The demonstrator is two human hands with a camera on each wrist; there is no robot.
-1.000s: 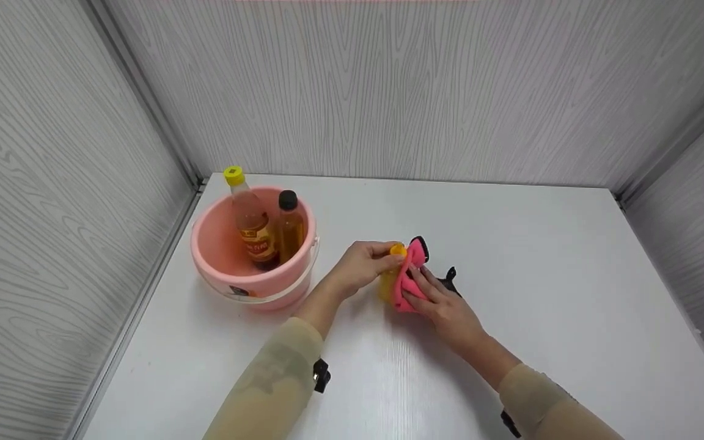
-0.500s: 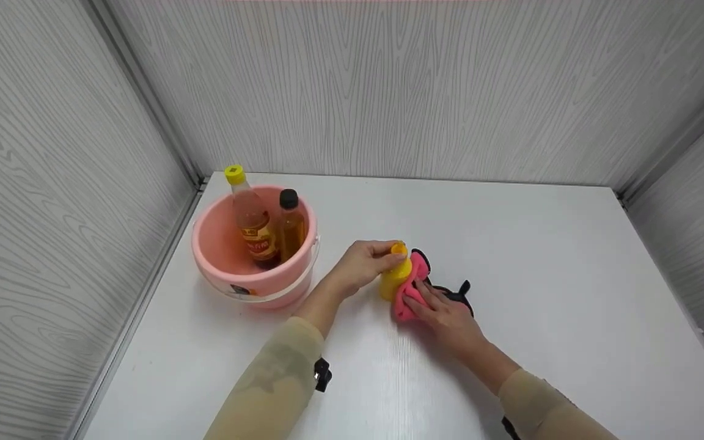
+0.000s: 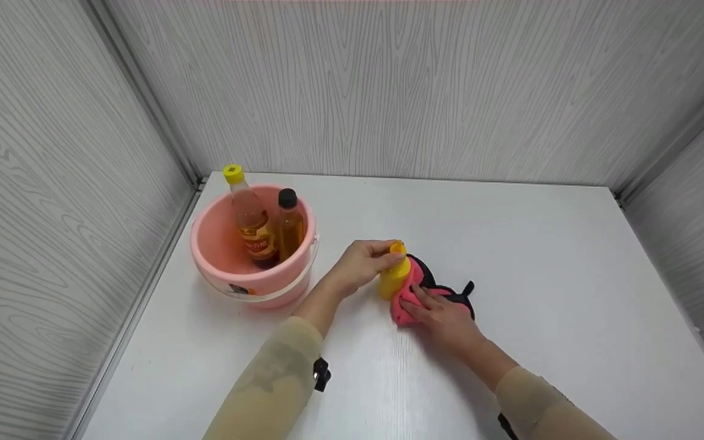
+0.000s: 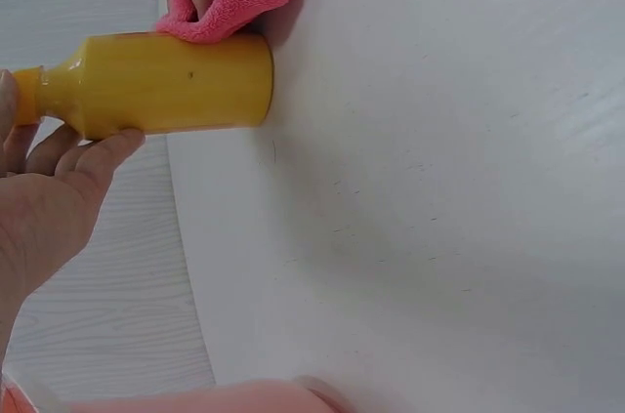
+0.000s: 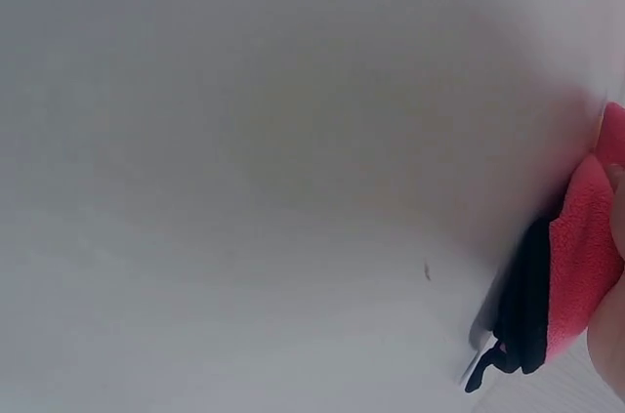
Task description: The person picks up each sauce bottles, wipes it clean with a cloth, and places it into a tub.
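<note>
Bright, even light overhead, soft shadows on the table (image 3: 511, 244); head view's sharp, right wrist view's blurry mush.

Right hand (image 3: 443, 315) slid pink cloth (image 3: 406, 299) down yellow bottle (image 3: 393, 280).

Bottle labels (image 3: 256, 245) too small to read
</note>
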